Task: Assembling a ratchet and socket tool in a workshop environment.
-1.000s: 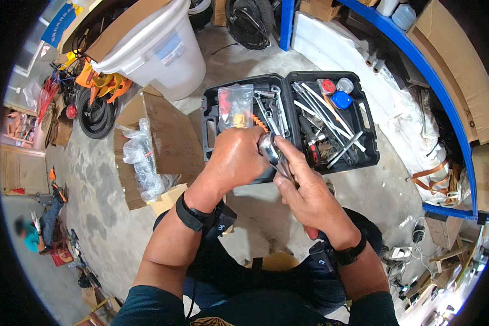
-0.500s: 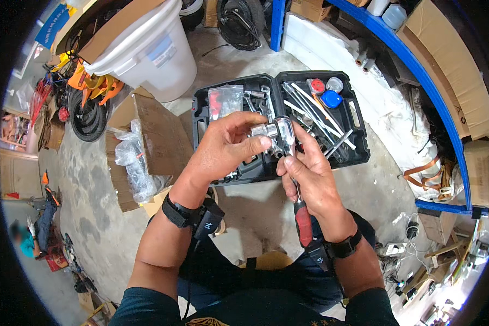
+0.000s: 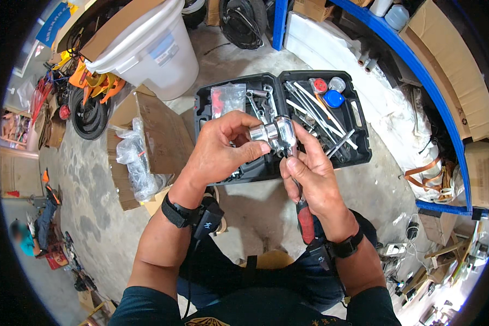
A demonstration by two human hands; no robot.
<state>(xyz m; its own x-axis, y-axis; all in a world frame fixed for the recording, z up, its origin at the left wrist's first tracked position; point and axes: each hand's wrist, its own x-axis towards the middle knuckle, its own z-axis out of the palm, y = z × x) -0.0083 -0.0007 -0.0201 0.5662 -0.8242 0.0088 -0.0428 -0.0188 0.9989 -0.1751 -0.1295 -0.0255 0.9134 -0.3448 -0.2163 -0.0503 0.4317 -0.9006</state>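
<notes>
My right hand (image 3: 314, 173) is closed round the shaft of a ratchet wrench (image 3: 305, 221), whose red and black handle points back toward me. A shiny metal socket (image 3: 264, 132) sits at the ratchet's head, its open end facing left. Thumb and fingers of my left hand (image 3: 226, 145) pinch that socket. Both hands are above an open black tool case (image 3: 239, 176) on the floor. In its left half lie wrenches and a clear bag (image 3: 227, 100) with red pieces; in its right half are long metal rods and a blue round container (image 3: 333, 99).
Left of the case stands an open cardboard box (image 3: 165, 130) with bubble-wrapped things (image 3: 136, 165). Behind it is a large white bin (image 3: 165, 62). A blue shelf frame (image 3: 437, 98) and white sheeting (image 3: 377, 103) border the right. Another person (image 3: 30, 239) is at the far left.
The socket has tilted slightly between my fingers, and more of its open end faces left. Both hands stay in nearly the same place.
</notes>
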